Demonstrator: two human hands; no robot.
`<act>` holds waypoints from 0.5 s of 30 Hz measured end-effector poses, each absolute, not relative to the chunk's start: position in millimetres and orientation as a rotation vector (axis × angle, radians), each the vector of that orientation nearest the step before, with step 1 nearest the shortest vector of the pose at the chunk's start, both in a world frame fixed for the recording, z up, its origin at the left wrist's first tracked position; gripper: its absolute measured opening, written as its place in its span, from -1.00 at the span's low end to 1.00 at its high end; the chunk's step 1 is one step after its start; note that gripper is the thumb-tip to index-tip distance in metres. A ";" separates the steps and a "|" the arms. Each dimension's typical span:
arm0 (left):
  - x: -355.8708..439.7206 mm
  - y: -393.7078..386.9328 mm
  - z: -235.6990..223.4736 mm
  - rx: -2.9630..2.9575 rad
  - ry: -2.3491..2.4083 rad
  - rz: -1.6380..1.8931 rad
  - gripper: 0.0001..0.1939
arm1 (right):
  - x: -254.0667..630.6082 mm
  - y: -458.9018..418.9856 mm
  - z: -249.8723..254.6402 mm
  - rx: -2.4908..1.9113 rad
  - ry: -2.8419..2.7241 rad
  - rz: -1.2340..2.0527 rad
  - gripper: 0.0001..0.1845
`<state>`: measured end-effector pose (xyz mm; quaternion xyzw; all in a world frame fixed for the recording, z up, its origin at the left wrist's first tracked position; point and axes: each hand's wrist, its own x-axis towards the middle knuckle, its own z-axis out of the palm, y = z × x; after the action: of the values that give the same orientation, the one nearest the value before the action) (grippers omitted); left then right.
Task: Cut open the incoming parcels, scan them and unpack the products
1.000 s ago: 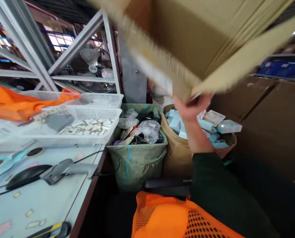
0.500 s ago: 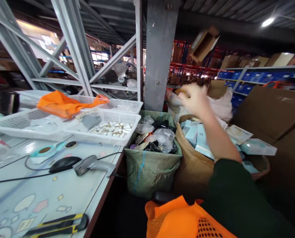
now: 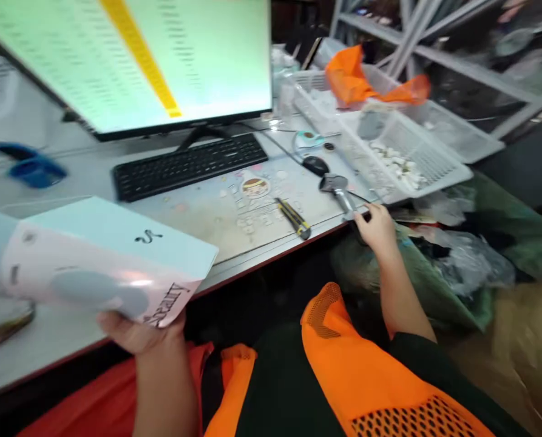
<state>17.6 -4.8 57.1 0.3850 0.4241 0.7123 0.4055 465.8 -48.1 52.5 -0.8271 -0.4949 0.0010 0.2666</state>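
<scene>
A pale blue and pink box (image 3: 111, 261) with "Beauty" printed on it is held at the left, tilted above the table's front edge. My left hand (image 3: 145, 334) is closed around its lower side, with the fingers partly hidden beneath it. At the table's front edge, my right hand (image 3: 377, 226) pinches the end of the handle of a grey barcode scanner (image 3: 341, 191). The scanner's head lies on the desk mat. Between the hands, a yellow and black box cutter (image 3: 293, 218) rests on the mat.
A monitor (image 3: 184, 73) stands behind a black keyboard (image 3: 189, 164). A mouse (image 3: 315, 165) lies near the scanner. White baskets (image 3: 443, 164) with small white pieces and orange cloth (image 3: 348, 76) are at the back right. A green sack of plastic waste (image 3: 416, 273) stands beside the table.
The view has swung left to the desk. Earlier a bare hand was raised over the bins at the right, with a cardboard box in mid-air; now both hands are at the table, one with the box.
</scene>
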 end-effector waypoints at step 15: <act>31.3 24.2 16.6 0.595 1.125 2.035 -0.08 | 454.6 -4.5 63.6 -1.761 -1.184 0.897 -0.55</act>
<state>31.3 24.2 16.6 0.2309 0.4369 0.7902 0.3624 454.6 -4.5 63.6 -0.6983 -0.4697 0.3555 0.4068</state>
